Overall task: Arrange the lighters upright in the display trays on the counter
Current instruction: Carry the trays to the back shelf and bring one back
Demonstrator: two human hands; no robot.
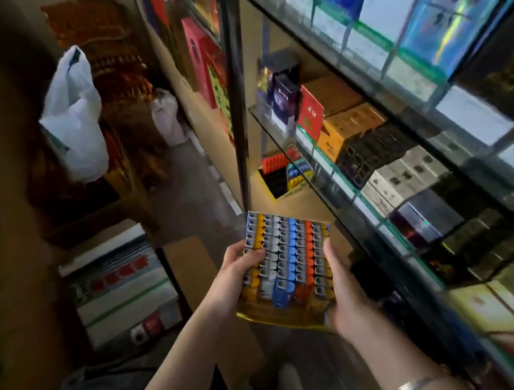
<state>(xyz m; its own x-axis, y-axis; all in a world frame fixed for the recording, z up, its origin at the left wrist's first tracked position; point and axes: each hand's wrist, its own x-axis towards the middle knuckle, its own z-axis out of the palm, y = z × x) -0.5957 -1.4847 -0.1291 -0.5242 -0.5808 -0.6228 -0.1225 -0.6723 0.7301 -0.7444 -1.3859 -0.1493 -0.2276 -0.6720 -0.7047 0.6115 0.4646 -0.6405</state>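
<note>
Tray [277, 317] of upright lighters [288, 252] at lower centre, gripped at its sides by left hand [237, 270] and right hand [342, 297], fingers curled round edges

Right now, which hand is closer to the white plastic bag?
Left. The left hand grips the lighter tray's left edge, on the white plastic bag's side; the right hand grips its far edge.

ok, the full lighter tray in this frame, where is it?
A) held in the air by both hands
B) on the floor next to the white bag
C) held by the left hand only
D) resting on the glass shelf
A: the lighter tray is off any surface, with the left hand gripping its left edge and the right hand gripping its right edge, in front of the glass shelf.
</note>
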